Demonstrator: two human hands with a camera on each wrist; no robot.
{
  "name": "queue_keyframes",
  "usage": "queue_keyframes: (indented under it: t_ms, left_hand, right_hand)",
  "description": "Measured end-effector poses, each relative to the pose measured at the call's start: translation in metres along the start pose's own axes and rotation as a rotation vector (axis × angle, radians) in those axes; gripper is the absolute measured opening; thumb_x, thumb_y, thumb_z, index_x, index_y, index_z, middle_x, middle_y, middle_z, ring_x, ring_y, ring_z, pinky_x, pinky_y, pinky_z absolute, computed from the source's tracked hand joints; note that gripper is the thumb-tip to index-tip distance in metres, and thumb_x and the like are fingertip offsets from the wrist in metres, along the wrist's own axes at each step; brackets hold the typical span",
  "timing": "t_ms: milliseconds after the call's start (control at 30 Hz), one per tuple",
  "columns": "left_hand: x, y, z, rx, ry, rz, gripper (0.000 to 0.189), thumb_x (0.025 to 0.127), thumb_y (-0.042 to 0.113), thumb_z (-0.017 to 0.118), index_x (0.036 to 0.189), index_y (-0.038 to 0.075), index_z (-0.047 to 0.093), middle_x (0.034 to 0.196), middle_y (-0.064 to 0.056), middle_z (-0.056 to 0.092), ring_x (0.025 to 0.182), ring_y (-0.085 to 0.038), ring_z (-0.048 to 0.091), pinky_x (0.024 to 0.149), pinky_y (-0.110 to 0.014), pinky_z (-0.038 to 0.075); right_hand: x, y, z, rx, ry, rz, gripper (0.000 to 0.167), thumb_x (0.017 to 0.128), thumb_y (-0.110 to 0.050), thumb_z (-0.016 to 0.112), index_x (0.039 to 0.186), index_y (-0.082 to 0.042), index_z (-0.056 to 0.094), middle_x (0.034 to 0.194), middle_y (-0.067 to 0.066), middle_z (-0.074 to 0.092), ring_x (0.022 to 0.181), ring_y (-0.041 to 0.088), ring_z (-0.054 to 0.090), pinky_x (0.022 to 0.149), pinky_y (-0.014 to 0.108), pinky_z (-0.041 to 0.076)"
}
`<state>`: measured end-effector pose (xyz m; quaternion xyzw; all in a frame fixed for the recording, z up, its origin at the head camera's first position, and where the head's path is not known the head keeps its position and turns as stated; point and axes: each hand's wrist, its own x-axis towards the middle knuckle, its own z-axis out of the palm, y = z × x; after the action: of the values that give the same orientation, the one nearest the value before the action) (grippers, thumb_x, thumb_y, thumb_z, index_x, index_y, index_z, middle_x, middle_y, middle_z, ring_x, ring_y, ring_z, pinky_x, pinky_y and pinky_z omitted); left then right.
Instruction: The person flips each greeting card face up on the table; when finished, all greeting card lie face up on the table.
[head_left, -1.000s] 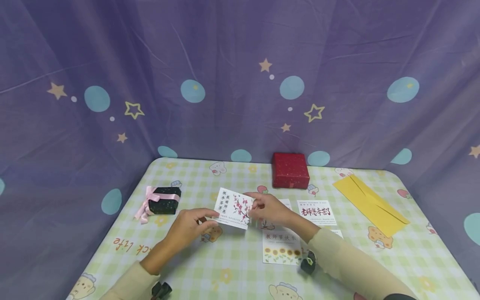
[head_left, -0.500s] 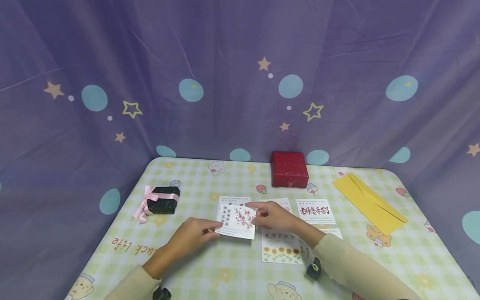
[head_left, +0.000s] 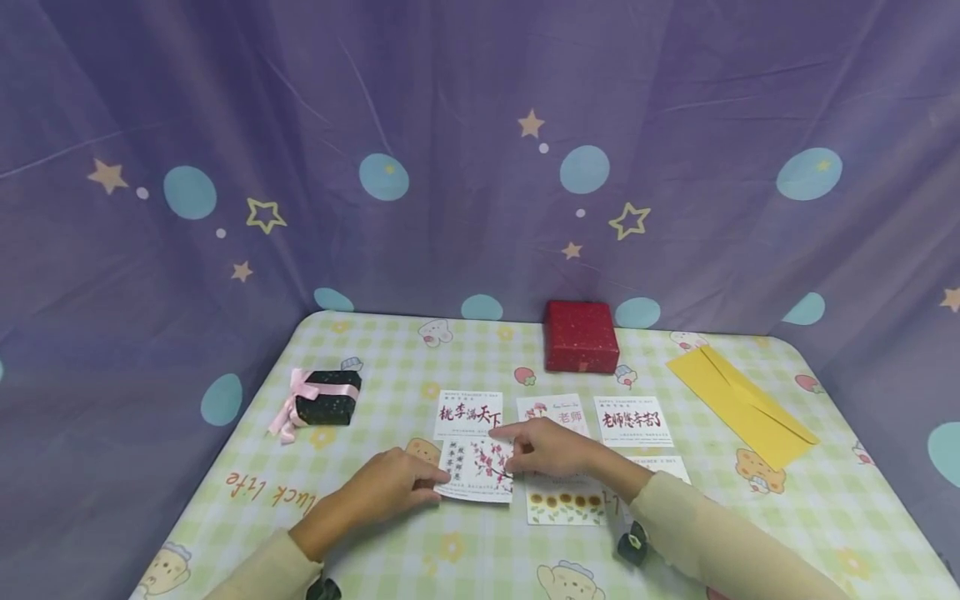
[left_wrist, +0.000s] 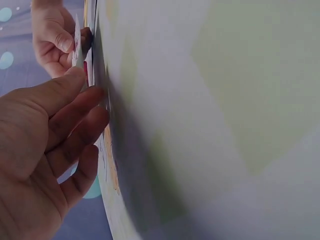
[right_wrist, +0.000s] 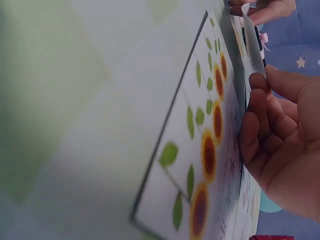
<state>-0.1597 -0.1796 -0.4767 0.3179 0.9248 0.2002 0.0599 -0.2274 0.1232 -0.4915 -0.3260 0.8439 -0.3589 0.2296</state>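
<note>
Both hands hold a white greeting card [head_left: 474, 482] printed with a pink blossom branch and dark characters. My left hand [head_left: 384, 490] pinches its left edge, and in the left wrist view the thumb and forefinger meet on the card's rim. At the right edge, my right hand [head_left: 551, 448] pinches it between thumb and finger. The card is close over the cloth, just below a flat card with red characters [head_left: 467, 417]. In the right wrist view a sunflower card [right_wrist: 210, 125] lies beneath my right hand, partly hidden in the head view.
Near the right forearm lie a card with red lettering [head_left: 636, 422], a pink flower card [head_left: 547, 407] and a partly covered card [head_left: 671, 468]. A red box [head_left: 581, 337] stands at the back, a yellow envelope [head_left: 738, 408] right, a black ribboned box [head_left: 328, 400] left.
The blossom card has come down toward the table and nearer the body, levelling out. The red-character card behind it is now uncovered. Both hands keep their pinch.
</note>
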Motion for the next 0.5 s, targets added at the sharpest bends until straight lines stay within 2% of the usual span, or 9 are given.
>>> queue_keyframes:
  t_ms: [167, 300, 400, 500]
  left_hand:
    - [-0.002, 0.001, 0.0, 0.041, -0.032, 0.018, 0.025, 0.086, 0.032, 0.079, 0.11, 0.025, 0.08, 0.105, 0.009, 0.079, 0.088, 0.004, 0.066, 0.079, -0.029, 0.057]
    - [-0.004, 0.003, -0.001, 0.043, -0.053, 0.027, 0.025, 0.085, 0.032, 0.081, 0.108, 0.023, 0.08, 0.092, 0.014, 0.077, 0.075, 0.006, 0.059, 0.073, -0.025, 0.053]
    - [-0.005, 0.005, -0.001, 0.032, -0.072, 0.017, 0.025, 0.084, 0.031, 0.081, 0.107, 0.022, 0.08, 0.08, 0.019, 0.07, 0.065, 0.006, 0.049, 0.067, -0.021, 0.047]
    - [-0.006, 0.007, -0.002, 0.034, -0.082, 0.008, 0.025, 0.083, 0.031, 0.082, 0.106, 0.021, 0.08, 0.077, 0.02, 0.067, 0.065, 0.007, 0.047, 0.066, -0.02, 0.045]
  right_hand:
    - [0.001, -0.006, 0.003, -0.04, -0.01, 0.002, 0.057, 0.093, -0.027, 0.074, 0.147, -0.023, 0.056, 0.066, -0.009, 0.06, 0.055, 0.003, 0.048, 0.057, 0.021, 0.045]
    - [0.002, -0.009, 0.006, -0.109, -0.021, -0.025, 0.057, 0.092, -0.027, 0.074, 0.147, -0.022, 0.056, 0.067, -0.011, 0.061, 0.056, 0.002, 0.051, 0.059, 0.02, 0.047]
    - [0.003, -0.011, 0.008, -0.163, -0.032, -0.049, 0.056, 0.093, -0.027, 0.073, 0.146, -0.021, 0.057, 0.068, -0.014, 0.061, 0.057, 0.0, 0.052, 0.061, 0.019, 0.048]
    - [0.005, -0.012, 0.01, -0.189, -0.046, -0.066, 0.055, 0.093, -0.025, 0.073, 0.146, -0.018, 0.057, 0.067, -0.014, 0.06, 0.057, -0.001, 0.053, 0.062, 0.018, 0.049]
